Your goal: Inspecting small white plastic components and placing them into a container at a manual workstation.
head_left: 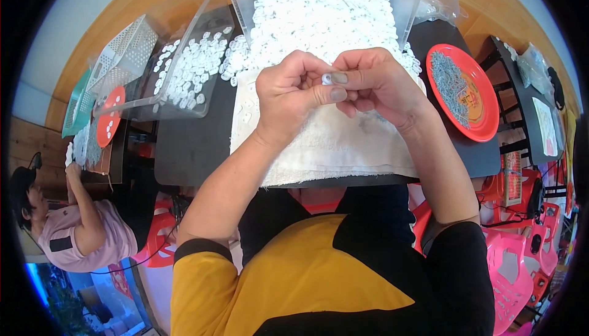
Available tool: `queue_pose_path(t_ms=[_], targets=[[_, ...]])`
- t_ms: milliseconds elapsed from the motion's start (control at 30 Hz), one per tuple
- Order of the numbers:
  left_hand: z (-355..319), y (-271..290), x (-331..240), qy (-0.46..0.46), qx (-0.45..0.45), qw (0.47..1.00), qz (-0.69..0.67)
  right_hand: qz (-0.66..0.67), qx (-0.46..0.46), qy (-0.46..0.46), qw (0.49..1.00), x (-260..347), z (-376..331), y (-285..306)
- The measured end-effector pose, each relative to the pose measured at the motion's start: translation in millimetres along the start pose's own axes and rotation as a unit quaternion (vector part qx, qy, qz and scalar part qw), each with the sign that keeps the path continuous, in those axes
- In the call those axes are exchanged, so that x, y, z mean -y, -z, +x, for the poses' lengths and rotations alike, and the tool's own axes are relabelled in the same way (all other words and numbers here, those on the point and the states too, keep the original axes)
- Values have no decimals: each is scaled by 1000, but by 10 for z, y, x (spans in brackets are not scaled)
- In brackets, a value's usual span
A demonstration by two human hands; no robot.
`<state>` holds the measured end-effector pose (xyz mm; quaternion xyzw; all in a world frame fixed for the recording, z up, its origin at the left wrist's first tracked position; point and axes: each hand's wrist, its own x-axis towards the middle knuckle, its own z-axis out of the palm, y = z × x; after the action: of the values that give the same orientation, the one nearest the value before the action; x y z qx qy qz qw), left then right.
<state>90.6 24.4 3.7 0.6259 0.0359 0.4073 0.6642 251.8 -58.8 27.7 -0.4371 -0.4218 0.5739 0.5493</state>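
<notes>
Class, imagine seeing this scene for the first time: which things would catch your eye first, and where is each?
First, the left hand and right hand, meeting at the centre over a white towel and pinching a small white part. Just beyond them rises a big heap of white parts in a clear bin. At the right, a bright red plate holds grey metal pieces.

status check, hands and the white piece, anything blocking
Left hand and right hand pinched together on small white piece. Over white towel, heap of white pieces behind. Nothing blocking.
</notes>
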Motion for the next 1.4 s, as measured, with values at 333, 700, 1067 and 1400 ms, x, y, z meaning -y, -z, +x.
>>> queue_pose_path(t_ms=[333,700,1067,1400], targets=[[41,-13,119,-124,-25,972,197,-16,-24,-4,1000,50,-20,44],[11,49,52,-58,-7,985,163,-11,-20,-7,1000,28,-23,-9],[11,129,150,-71,13,991,114,6,-14,-9,1000,-38,-5,-47],[60,14,130,-46,-39,988,140,-11,-73,7,997,12,24,44]])
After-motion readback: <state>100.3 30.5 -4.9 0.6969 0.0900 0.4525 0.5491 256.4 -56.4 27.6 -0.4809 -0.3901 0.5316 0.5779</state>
